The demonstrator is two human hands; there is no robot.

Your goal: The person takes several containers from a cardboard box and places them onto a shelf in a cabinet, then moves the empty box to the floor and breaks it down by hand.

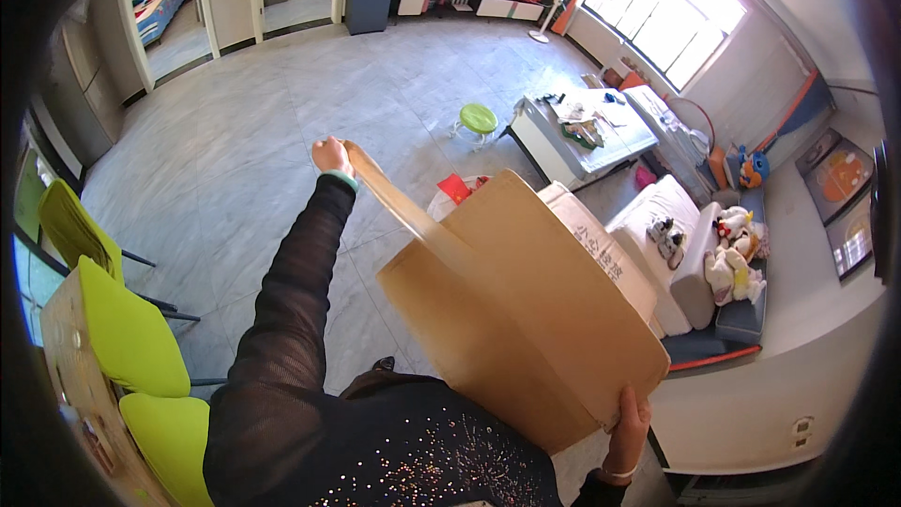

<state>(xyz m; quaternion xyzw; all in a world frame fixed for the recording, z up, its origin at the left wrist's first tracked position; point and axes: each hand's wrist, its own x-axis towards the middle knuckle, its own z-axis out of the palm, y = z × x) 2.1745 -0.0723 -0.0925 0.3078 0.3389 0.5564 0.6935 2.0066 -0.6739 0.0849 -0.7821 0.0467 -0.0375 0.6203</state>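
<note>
A large brown cardboard carton is held tilted in front of my body, two of its panels meeting along a fold. My left hand is stretched far out to the left, its fingers closed in a fist. From that fist a strip of brown packing tape runs taut down to the carton, where its end blends into the board. My right hand grips the carton's lower right corner, thumb on the near face; the other fingers are partly hidden. A paler panel with printed writing shows behind the carton.
A green stool and a cluttered low table stand ahead. To the right is a sofa with plush toys. Green-covered chairs line the wooden table at left. A white fan stands near the window.
</note>
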